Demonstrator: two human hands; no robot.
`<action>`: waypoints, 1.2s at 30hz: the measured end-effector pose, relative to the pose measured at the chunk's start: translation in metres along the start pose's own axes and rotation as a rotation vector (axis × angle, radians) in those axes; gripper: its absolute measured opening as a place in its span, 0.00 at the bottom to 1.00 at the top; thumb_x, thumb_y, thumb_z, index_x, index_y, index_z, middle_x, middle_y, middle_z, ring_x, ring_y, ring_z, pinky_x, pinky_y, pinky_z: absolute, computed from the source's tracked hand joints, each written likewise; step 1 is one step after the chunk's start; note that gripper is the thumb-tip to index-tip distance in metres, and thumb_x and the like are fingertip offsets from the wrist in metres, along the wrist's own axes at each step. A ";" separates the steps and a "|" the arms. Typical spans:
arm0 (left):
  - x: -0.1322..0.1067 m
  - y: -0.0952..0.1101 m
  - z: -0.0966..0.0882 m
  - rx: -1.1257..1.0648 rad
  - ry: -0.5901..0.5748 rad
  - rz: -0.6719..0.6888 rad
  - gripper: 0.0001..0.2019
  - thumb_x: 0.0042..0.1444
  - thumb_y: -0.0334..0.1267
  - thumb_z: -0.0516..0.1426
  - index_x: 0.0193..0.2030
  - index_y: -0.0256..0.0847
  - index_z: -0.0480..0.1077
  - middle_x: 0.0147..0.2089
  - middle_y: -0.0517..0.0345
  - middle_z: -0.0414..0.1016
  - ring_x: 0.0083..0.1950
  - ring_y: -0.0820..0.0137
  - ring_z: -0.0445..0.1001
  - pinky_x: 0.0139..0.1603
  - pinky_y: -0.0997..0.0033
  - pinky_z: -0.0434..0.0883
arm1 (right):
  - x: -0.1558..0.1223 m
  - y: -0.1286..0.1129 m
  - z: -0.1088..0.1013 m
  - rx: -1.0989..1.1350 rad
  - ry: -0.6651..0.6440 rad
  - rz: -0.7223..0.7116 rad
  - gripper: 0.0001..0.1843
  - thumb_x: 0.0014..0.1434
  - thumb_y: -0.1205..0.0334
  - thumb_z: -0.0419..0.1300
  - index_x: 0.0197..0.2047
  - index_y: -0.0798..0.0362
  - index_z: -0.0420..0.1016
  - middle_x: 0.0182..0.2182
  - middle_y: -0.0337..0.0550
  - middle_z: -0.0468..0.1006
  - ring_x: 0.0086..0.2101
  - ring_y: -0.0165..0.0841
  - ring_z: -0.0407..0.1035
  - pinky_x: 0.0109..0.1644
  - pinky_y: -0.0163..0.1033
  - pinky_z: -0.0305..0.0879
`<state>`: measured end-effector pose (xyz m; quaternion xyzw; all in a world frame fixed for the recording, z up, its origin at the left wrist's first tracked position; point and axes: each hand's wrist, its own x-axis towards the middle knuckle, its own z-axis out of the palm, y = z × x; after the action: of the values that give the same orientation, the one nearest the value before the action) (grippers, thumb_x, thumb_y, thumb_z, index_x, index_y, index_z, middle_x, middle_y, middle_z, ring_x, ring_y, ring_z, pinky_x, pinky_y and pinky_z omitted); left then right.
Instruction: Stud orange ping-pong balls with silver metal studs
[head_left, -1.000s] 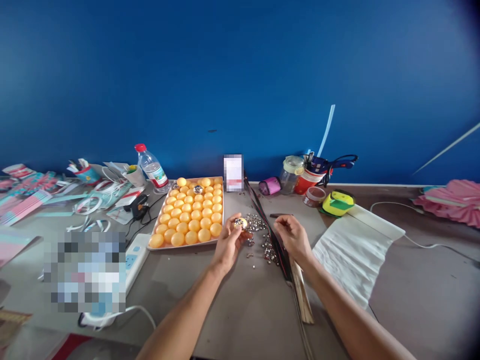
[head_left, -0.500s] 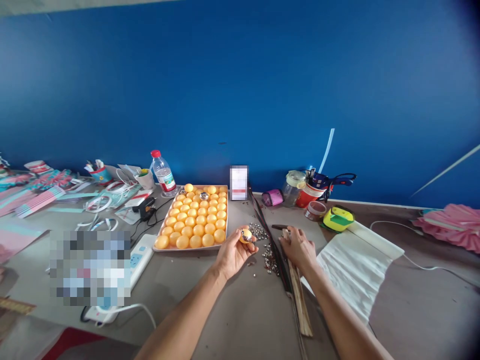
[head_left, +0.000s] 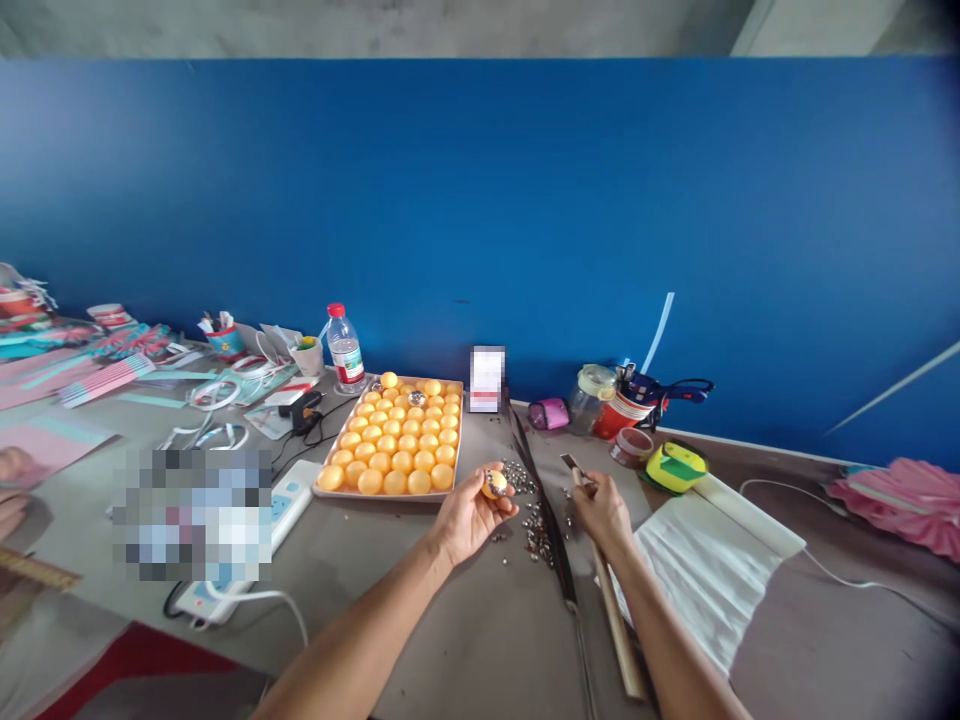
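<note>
With fingers bent together round a yellow ball (head_left: 494, 486), holds it in the left hand (head_left: 466, 518) at the centre of the frame, palm turned up, above the grey surface (head_left: 450, 640); likely cradled so to leave its upper side in plain sight. Dotted with small shiny bits over part of it; round, so without a long axis or a pointing end. With the fingers of the right hand (head_left: 606, 510), just right of centre, clamps a wooden-handled tool (head_left: 618, 636) close below its dark head (head_left: 570, 462); probably gripped that high for control. Slanted in its long axis, from the handle end at the lower right up to the head, directed toward the upper left. Cannot tell from this angle: tool touching the surface or lifted.

Between ball and tool, a dark strap (head_left: 553, 522), running from the bottom up past the centre. Right of the right forearm, a creased white sheet (head_left: 712, 560). Just beyond the left hand and along the strap, loose shiny beads (head_left: 536, 530), apparently kept within easy reach. Left of centre, a shallow tray (head_left: 461, 430) packed with more yellow balls (head_left: 418, 483), perhaps walled in against rolling. At the left edge, another person's hand (head_left: 9, 512). Farther off, right of centre, a red cup (head_left: 616, 416) beside a lidded jar (head_left: 588, 405); left of centre, an upright bottle (head_left: 347, 358). Behind everything, a blue wall (head_left: 480, 200).
</note>
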<state>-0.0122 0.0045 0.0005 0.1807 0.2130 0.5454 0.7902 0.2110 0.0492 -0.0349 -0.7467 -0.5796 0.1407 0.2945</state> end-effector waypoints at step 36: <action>-0.002 -0.001 0.007 0.093 0.059 0.051 0.22 0.41 0.38 0.67 0.44 0.36 0.68 0.35 0.53 0.75 0.35 0.69 0.76 0.41 0.71 0.70 | -0.054 -0.071 -0.030 1.006 -0.636 -0.230 0.15 0.57 0.49 0.56 0.33 0.53 0.63 0.25 0.34 0.62 0.17 0.20 0.53 0.19 0.31 0.45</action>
<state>-0.0086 0.0020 0.0063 0.2062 0.2567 0.5601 0.7602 0.1565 0.0003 0.0238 -0.3698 -0.5788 0.5809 0.4369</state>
